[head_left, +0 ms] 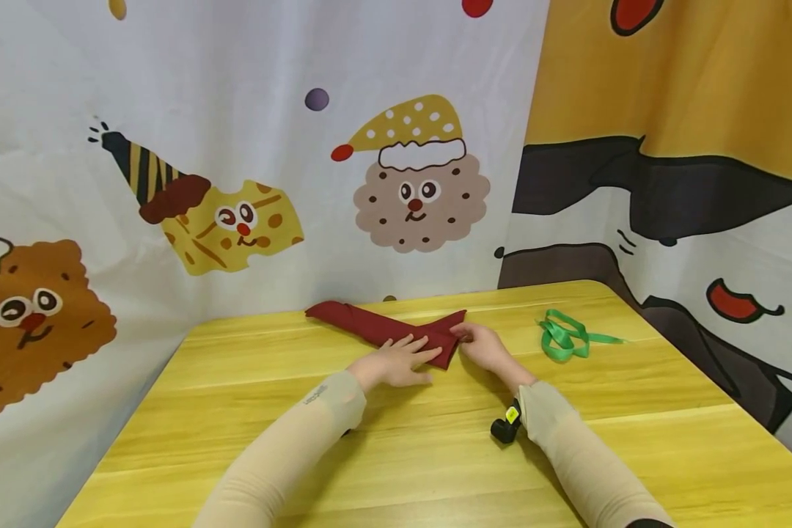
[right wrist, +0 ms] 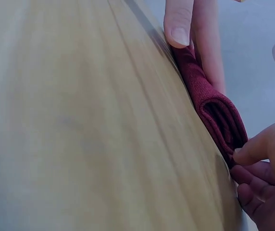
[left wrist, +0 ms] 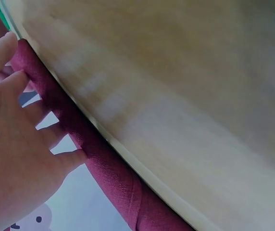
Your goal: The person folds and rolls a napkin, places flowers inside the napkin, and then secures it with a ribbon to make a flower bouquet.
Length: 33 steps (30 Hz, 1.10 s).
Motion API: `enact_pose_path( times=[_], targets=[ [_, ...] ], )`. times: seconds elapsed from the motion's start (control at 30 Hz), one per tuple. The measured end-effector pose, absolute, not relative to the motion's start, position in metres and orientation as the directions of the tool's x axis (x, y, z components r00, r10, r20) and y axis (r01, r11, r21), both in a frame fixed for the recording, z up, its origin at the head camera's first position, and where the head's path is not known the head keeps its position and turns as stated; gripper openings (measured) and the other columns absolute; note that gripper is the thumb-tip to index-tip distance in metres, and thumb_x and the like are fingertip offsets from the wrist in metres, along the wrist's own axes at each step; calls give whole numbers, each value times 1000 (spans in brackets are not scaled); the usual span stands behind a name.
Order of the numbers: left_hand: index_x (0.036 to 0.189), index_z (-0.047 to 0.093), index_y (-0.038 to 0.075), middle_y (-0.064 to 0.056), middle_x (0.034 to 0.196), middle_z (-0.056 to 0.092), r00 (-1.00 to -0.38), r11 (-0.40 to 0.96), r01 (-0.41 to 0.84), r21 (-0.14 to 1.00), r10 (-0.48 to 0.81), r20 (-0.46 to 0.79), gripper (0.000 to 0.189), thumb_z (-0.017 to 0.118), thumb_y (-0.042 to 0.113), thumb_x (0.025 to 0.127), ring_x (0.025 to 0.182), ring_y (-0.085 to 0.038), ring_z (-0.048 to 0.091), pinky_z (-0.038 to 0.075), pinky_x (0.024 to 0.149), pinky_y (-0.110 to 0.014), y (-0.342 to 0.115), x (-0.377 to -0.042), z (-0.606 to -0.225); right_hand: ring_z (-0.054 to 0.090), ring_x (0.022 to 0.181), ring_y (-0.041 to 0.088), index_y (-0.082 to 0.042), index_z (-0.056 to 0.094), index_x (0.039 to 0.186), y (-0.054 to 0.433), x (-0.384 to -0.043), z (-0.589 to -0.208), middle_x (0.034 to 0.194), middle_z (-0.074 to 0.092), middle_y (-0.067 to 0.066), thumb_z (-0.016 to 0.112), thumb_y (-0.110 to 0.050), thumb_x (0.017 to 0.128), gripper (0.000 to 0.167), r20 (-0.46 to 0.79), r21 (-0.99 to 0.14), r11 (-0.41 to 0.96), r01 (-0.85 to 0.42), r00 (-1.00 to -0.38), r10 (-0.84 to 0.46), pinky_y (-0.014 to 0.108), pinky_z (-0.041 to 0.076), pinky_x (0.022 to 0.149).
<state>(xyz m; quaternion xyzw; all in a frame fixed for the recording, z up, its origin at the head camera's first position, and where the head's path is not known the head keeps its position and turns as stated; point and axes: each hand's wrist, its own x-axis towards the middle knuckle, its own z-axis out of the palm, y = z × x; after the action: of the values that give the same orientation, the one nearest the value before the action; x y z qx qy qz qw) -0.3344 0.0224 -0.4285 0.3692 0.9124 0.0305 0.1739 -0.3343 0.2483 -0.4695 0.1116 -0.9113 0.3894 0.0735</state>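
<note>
A dark red cloth napkin, folded into a long rolled strip, lies near the table's back edge with a pointed flap at its right end. My left hand rests on the strip, fingers spread and straight; in the left wrist view they reach across the red cloth. At the strip's right end, my right hand pinches the cloth's edge between thumb and fingers. The right wrist view shows the layered, open end of the roll beside that thumb.
A loose green ribbon lies on the yellow wood-grain table, to the right of the right hand. A white curtain printed with cartoon figures hangs behind the table's back edge.
</note>
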Motion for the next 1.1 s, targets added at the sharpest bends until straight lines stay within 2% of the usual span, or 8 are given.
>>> enact_pose_path(
  times=[0.27, 0.57, 1.1],
  targets=[
    [154, 20, 40, 2, 161, 11, -662, 715, 677, 174, 695, -280, 63, 42, 57, 98, 147, -26, 5, 9, 114, -55, 23, -334, -428, 63, 96, 32, 2, 68, 109, 249, -345, -469, 102, 67, 15, 58, 5, 86, 25, 190, -689, 693, -211, -976, -108, 46, 50, 82],
    [154, 21, 39, 1, 161, 12, -656, 709, 680, 185, 702, -277, 63, 44, 55, 98, 147, -27, 5, 8, 113, -55, 26, -332, -424, 63, 91, 30, 1, 70, 102, 252, -345, -468, 97, 68, 14, 58, 4, 84, 21, 182, -692, 698, -184, -980, -78, 44, 50, 79],
    [154, 20, 39, 1, 161, 11, -677, 735, 656, 171, 673, -297, 63, 43, 56, 98, 147, -27, 4, 7, 113, -55, 22, -334, -423, 61, 90, 27, -1, 69, 105, 243, -347, -463, 101, 67, 13, 58, 1, 88, 20, 186, -681, 708, -185, -980, -77, 41, 49, 75]
  ],
)
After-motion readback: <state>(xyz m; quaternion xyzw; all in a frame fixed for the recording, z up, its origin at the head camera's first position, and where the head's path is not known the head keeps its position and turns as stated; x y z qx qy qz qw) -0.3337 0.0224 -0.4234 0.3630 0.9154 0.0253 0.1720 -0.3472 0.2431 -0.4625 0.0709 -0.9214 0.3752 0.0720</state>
